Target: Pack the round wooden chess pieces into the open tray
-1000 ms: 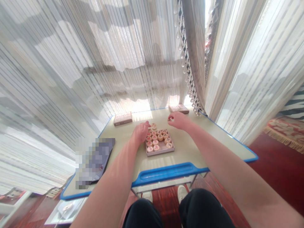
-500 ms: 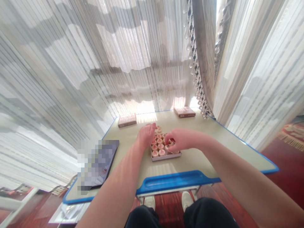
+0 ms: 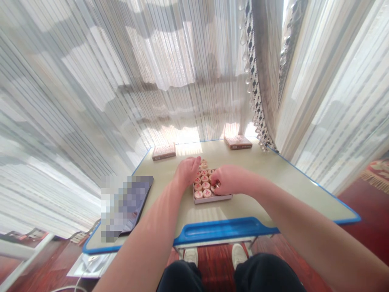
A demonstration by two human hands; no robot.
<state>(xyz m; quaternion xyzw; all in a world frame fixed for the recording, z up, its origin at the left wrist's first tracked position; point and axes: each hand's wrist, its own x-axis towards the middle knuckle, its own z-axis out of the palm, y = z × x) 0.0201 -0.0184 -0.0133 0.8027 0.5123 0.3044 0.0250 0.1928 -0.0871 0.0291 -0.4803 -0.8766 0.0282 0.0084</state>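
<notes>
A shallow open box (image 3: 212, 199) holds rows of round Chinese chess pieces (image 3: 207, 194), the ones on its left side marked in red. Over the box's right part is my right hand (image 3: 229, 179), thumb and fingers closed around a chess piece (image 3: 216, 186) that is mostly hidden by them. My left hand (image 3: 187, 171) is at the box's left edge, its fingers bent and pressed together; whatever they hold is out of sight. Just beyond the box, a few loose chess pieces (image 3: 204, 165) lie on the table, partly behind my left hand.
Two flat boxes (image 3: 164, 152) (image 3: 238, 142) lie along the far edge of the blue-rimmed table (image 3: 258, 211). A tablet (image 3: 133, 211), its screen blurred, rests at the left. Sheer curtains (image 3: 170, 73) hang behind the table.
My right hand's fingers have closed in over the box, and its gap between thumb and fingers is smaller. The left hand stays almost in place. The view has shifted slightly.
</notes>
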